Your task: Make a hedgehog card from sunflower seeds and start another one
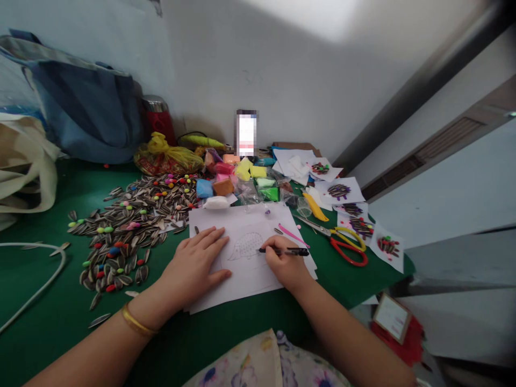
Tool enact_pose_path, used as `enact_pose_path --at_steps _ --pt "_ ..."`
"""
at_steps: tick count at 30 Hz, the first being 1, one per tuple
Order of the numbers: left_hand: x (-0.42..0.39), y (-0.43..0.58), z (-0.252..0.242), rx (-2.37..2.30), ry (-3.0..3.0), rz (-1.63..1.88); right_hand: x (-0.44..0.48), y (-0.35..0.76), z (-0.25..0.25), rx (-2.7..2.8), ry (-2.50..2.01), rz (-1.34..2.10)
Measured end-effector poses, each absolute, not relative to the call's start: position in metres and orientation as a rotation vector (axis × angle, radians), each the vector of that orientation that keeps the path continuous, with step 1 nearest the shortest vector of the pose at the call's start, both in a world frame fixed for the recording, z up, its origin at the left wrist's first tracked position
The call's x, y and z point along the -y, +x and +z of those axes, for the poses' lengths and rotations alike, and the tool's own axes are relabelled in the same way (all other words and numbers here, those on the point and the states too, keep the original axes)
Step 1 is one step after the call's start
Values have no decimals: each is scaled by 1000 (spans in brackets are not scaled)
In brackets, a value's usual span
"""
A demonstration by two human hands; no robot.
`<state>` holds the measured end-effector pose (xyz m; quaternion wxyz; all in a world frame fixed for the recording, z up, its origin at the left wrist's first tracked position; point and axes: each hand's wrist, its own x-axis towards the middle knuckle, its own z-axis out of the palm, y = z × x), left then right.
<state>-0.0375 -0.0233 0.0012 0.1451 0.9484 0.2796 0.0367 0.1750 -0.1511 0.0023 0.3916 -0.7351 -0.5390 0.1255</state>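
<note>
White paper sheets (pixel 258 287) lie stacked on the green tabletop in front of me. On the top one is a line drawing of a hedgehog (pixel 246 246), its body covered in small marks. My left hand (pixel 201 260) rests flat on the paper, left of the drawing, fingers stretched out. A black pen (pixel 296 251) is pinched in my right hand (pixel 284 263), its tip on or close to the drawing's right side. Beyond my right hand, a pink strip-shaped tool (pixel 292 235) and a few single seeds lie on the paper.
Sunflower seeds (pixel 133 215) mixed with coloured pieces spread at left. Packets of coloured clay (pixel 237 180) stand behind the paper. Scissors (pixel 342 242) and a yellow cutter (pixel 315 207) lie at right, near seed-decorated cards (pixel 389 247). A phone (pixel 246 131) leans at the wall; a white cable (pixel 60 263) curves at far left.
</note>
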Motion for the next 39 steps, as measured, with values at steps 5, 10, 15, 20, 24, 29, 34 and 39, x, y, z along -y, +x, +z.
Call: enact_pose_path --at_steps 5,10,15,20,24,29,34,39 --pt "23 -37 2 -808 2744 96 152 177 2 1322 -1846 322" --pt "23 -37 2 -804 2751 78 151 179 2 1319 -1874 313" --pt "24 -37 4 -809 2760 57 150 179 1 1301 -1880 306" --pt "23 -37 3 -807 2759 57 151 182 1 1260 -1889 294" --pt "23 -37 2 -812 2750 75 151 183 1 1270 -1895 306" --pt "24 -37 3 -816 2749 60 151 183 0 1254 -1901 312" --pt "23 -37 3 -821 2761 36 152 184 -1 1212 -1875 332" --pt "24 -37 4 -822 2753 52 152 183 -1 1280 -1836 325"
